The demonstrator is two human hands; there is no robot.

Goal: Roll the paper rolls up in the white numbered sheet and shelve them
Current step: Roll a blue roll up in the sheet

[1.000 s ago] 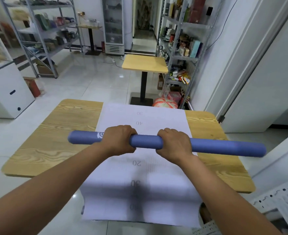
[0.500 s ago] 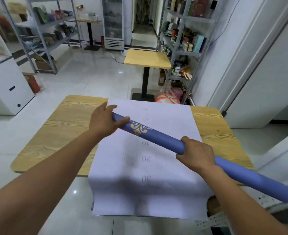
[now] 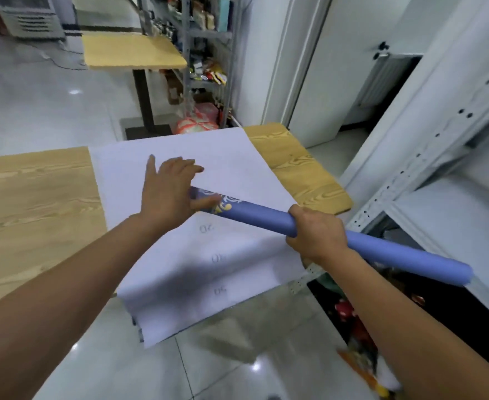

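A long blue paper roll (image 3: 396, 251) with a gold ornament near its left end slants from the sheet's middle down to the right, past the table edge. My right hand (image 3: 315, 233) grips it near the middle. My left hand (image 3: 169, 192) has its fingers spread and straight, palm against the roll's left end, thumb under it. Under both lies the white numbered sheet (image 3: 180, 269), spread over the wooden table (image 3: 33, 197), its near edge hanging off the front.
A white metal shelving unit (image 3: 428, 157) stands close on the right, with colourful goods on its low shelf (image 3: 361, 336). Beyond the table are a second small wooden table (image 3: 131, 51), a stocked metal rack (image 3: 208, 53) and shiny tiled floor.
The roll has swung from lying across the sheet to slanting right over the table edge. My left hand let go its grip and opened at the roll's end. The view turned right.
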